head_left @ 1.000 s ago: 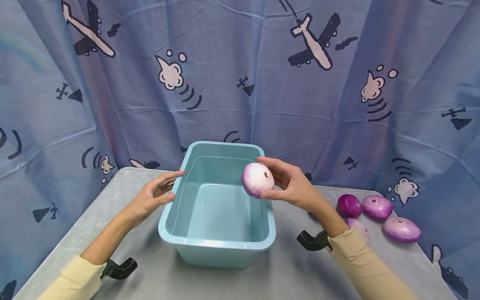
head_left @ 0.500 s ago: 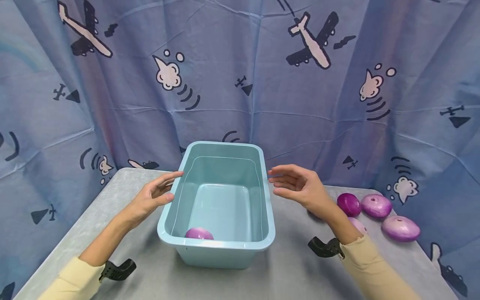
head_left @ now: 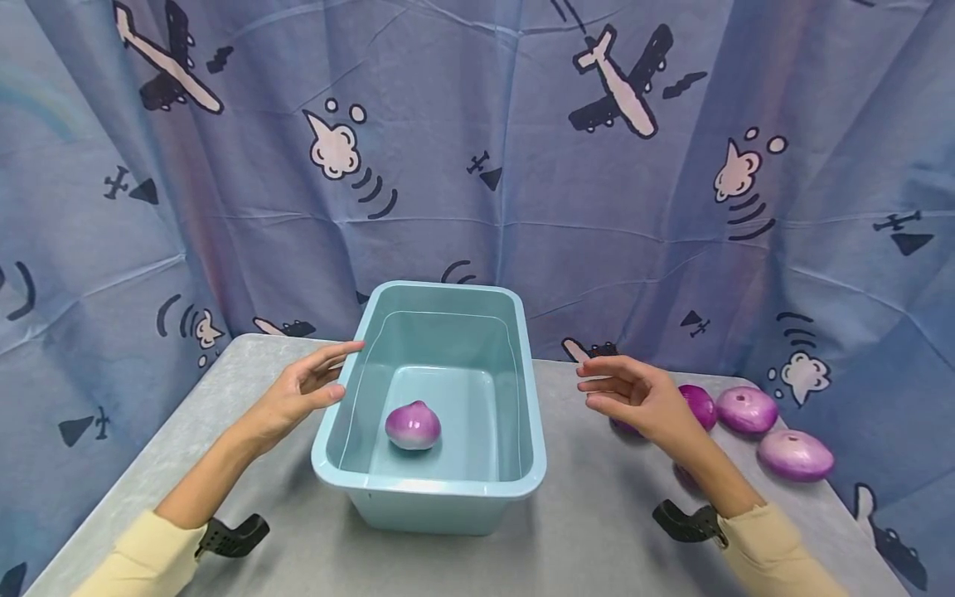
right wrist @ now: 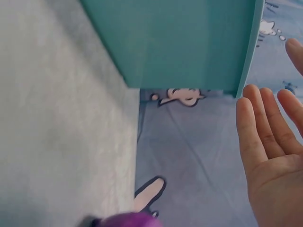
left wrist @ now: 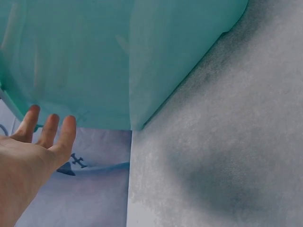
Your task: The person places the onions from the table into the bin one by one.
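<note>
And there sits a single red onion (head_left: 413, 425), on the floor of the pale-blue plastic tub (head_left: 429, 487), in the near half and a shade left of centre, its little pointed tip uppermost. Both hands are bare of any catch! The left hand (head_left: 306, 385) poses at the tub's left rim, fingers loosely spread, thumb apart; whether skin actually meets plastic, I cannot tell. Out to the right, the right hand (head_left: 634, 398) hangs between tub and onions, fingers extended, thumb well off them, pinching nothing.

Look at the line-up on the grey tabletop (head_left: 582, 539): a deep-purple onion (head_left: 700, 405) partly behind the right hand, a paler onion (head_left: 748, 410) just beside it, and a broad, squat onion (head_left: 796, 456) out near the edge. More purple peeps from under the hand and forearm, too covered to count surely.

How do they handle? My call: light to middling, firm right through, easily lifted one-handed. That glossy skin looks slick, and the rounded sides should roll if nudged, so a one-sided push is risky. Take them round the widest girth, thumb opposite the fingers, squeezing gently; the tip offers poor purchase. The squat one calls for a grip across its narrower width. The tub looks thin and stiff, best steadied by its rolled rim.
</note>
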